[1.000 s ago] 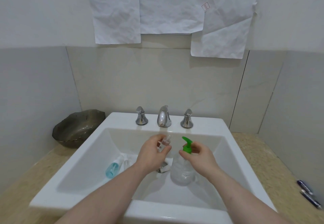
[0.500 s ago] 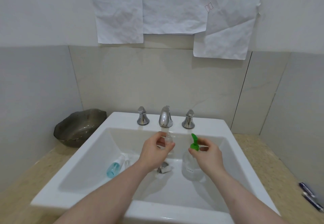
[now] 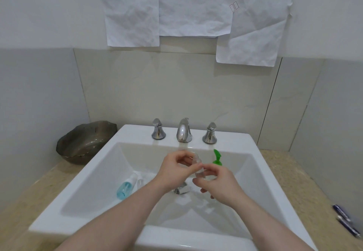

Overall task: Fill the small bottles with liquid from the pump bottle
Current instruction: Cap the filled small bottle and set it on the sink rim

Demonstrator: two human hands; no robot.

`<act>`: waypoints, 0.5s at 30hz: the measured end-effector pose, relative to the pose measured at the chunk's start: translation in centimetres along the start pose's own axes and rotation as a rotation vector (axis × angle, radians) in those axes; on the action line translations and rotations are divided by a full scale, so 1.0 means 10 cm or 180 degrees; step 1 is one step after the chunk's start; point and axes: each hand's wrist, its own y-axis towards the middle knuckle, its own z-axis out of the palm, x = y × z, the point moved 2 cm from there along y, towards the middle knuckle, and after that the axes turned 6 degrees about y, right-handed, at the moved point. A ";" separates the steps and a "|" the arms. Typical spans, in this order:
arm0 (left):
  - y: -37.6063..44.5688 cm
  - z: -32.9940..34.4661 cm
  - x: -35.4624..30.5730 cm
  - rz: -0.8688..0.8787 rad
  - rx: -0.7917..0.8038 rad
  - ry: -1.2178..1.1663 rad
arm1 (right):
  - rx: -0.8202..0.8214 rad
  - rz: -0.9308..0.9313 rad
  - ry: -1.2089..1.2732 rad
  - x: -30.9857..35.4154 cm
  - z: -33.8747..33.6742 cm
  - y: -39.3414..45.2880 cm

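My left hand (image 3: pixel 173 169) pinches a small clear bottle (image 3: pixel 198 162) over the middle of the white sink (image 3: pixel 253 164). My right hand (image 3: pixel 219 181) meets it from the right, its thumb and fingers pinching the lower part of the same bottle. Behind my right hand stands the pump bottle, of which only the green pump head (image 3: pixel 217 157) shows. A small blue bottle (image 3: pixel 124 189) lies in the sink's left part, with a small clear bottle (image 3: pixel 140 182) lying beside it.
A chrome tap (image 3: pixel 184 131) with two handles stands on the sink's back ledge. The metal drain stopper (image 3: pixel 181 189) sits under my hands. A dark glass bowl (image 3: pixel 84 142) rests on the counter at left. Two pens (image 3: pixel 345 223) lie at the right edge.
My right hand has let go of the pump bottle's green head and moved left onto the small clear bottle. My left hand keeps holding that bottle.
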 end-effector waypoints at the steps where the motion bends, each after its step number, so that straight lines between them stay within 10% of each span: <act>1: -0.01 0.01 -0.01 0.0009 0.0150 0.0010 | 0.0012 -0.0005 -0.0039 0.00 -0.01 0.01; 6: 0.02 -0.05 0.07 -0.0361 0.0242 0.0314 | 0.0002 0.0213 -0.0177 -0.07 -0.03 0.03; 15: -0.04 -0.03 0.37 -0.0240 0.1425 0.3451 | 0.0017 0.0256 -0.0130 -0.06 -0.03 0.06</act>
